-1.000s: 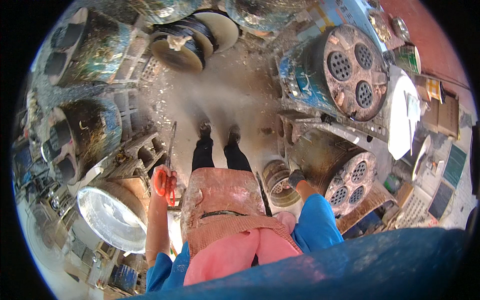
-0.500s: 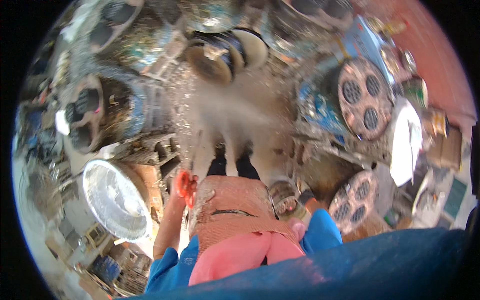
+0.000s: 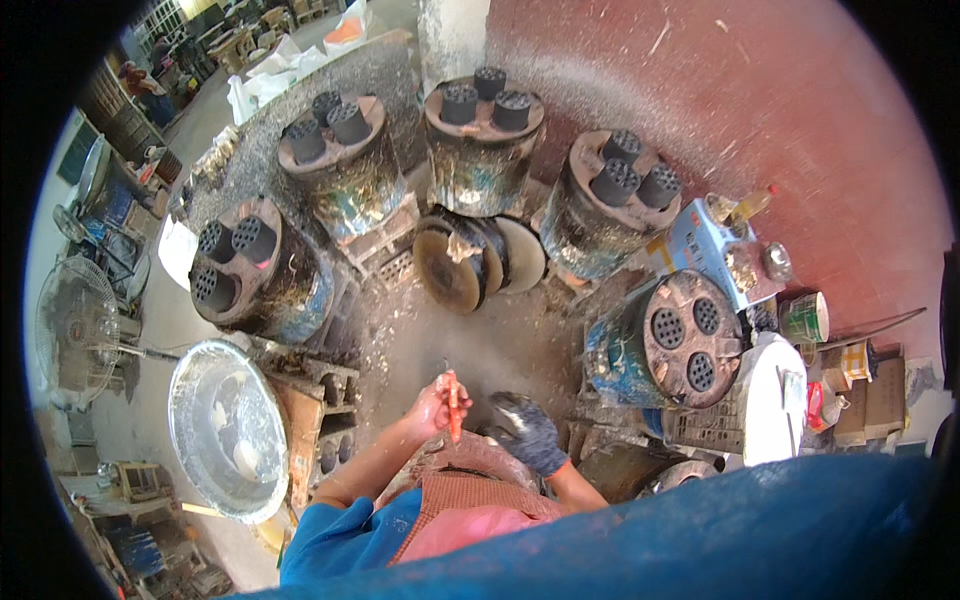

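The bare left hand [image 3: 432, 408] is gripping an orange-handled tool [image 3: 453, 402] upright, fingers wrapped around it, while the dark-gloved right hand [image 3: 530, 430], fingers curled, is steadying the round workpiece [image 3: 470, 455] at the lap.

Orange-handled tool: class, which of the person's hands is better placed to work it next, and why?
Left. The bare left hand already grips the orange-handled tool; the gloved right hand rests beside it, apparently holding nothing.
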`<state>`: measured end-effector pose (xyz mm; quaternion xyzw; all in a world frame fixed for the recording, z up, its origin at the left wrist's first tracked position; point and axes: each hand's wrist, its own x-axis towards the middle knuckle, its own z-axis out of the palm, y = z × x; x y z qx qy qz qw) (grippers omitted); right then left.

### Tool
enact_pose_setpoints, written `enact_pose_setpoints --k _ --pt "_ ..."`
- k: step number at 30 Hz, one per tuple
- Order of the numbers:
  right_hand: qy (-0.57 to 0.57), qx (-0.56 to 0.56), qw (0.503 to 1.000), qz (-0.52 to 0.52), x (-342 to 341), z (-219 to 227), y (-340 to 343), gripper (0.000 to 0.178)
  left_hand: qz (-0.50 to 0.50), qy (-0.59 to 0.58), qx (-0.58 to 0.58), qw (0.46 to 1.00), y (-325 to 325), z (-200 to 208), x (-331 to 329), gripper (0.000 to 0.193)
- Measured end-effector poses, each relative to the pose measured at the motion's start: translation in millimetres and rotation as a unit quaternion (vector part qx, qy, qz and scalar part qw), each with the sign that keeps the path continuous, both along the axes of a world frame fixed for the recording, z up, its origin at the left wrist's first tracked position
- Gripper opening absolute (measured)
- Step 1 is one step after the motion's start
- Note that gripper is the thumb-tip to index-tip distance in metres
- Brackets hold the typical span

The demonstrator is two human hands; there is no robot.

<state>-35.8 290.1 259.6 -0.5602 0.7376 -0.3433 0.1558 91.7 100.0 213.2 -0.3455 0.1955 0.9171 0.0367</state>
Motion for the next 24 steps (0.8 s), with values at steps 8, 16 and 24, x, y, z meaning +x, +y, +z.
enact_pose_setpoints --k 8,16,24 --pt "0.026 -0.233 0.964 -0.128 -70.5 53.7 -88.8 0.024 -0.071 0.045 -0.04 0.996 -2.8 80.0 -116.1 0.053" --pt "-0.119 -0.485 0.814 -0.295 -309.6 235.6 -25.9 0.037 -0.332 0.149 -0.434 0.824 -131.0 48.0 -159.0 0.047" --pt "-0.081 -0.594 0.761 -0.248 -433.9 304.7 -78.1 0.042 -0.286 0.07 -0.443 0.847 -219.8 -36.2 -175.5 0.037"
